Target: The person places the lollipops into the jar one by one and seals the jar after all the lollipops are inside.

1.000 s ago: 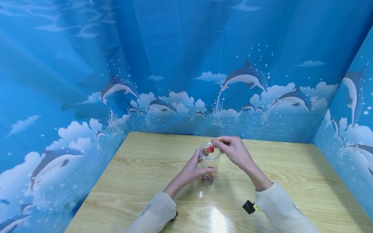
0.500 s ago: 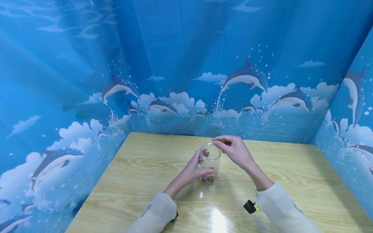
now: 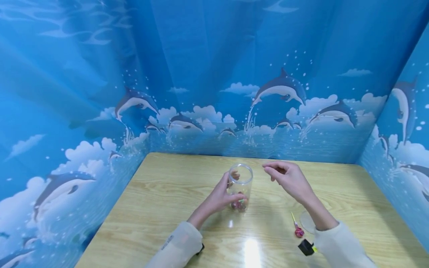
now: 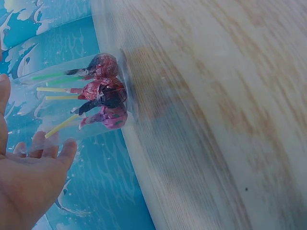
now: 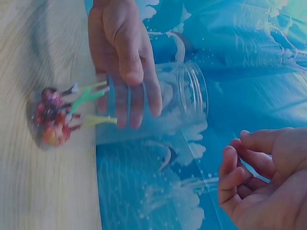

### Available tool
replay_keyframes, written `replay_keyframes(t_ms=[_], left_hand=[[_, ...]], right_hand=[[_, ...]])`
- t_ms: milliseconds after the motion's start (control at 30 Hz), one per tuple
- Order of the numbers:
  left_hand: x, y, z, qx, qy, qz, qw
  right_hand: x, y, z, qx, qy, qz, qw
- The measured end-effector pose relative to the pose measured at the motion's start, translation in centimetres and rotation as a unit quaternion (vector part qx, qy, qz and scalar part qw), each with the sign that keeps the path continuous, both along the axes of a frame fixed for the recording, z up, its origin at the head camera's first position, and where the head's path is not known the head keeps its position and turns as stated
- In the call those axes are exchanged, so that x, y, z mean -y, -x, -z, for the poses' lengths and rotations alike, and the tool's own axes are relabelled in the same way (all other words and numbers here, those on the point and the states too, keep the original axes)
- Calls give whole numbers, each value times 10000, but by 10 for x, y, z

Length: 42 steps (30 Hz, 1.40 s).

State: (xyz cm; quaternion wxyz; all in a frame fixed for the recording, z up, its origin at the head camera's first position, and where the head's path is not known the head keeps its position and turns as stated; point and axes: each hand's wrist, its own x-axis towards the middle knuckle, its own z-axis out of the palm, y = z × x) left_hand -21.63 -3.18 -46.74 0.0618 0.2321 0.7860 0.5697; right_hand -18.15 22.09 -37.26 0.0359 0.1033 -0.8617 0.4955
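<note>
A clear jar [image 3: 246,188] stands uncovered on the wooden table. Several wrapped lollipops [image 4: 103,93] lie heads down at its bottom, their yellow and green sticks pointing up. Curved around the jar's side, my left hand [image 3: 221,194] holds it with thumb and fingers. My right hand [image 3: 289,178] hovers to the right of the jar's rim, fingers loosely bent and holding nothing; in the right wrist view the same hand [image 5: 268,177] is apart from the jar. One more lollipop [image 3: 299,232] with a yellow stick lies on the table below my right forearm.
A clear round disc [image 3: 306,222], perhaps a lid, lies beside the loose lollipop, partly hidden by the right forearm. Blue dolphin-print curtains [image 3: 201,74] enclose the table [image 3: 167,186] at the back and sides. A black wrist camera [image 3: 306,247] hangs at the right sleeve.
My right hand let a red lollipop drop into the jar, then moved right, away from the rim. That uncovered the loose lollipop and disc. The left hand keeps its hold on the jar.
</note>
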Motion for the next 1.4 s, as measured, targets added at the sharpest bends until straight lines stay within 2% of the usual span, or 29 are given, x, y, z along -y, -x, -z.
replay_keyframes(t_ms=[533,833,967,1233,1400], left_hand=[[1,-2,-2,48,33,-34,10000],[0,-1,-2,73,-73,-39,9999],[-1,0,0,81,-73,-70,9999],[-1,0,0,116,-70,-70,9999],[-1,-1,-1,160,-58,-74,9998]], right_hand=[[-47,-24,26,568,-136,127,9982],[-70,-35,55,781,-369,233,9960],[-79,-38,72,632,-683,202,9955],[-91,-39,99,17,-1320,106,9912],[-91,-40,108,30,-1423,87,9898]])
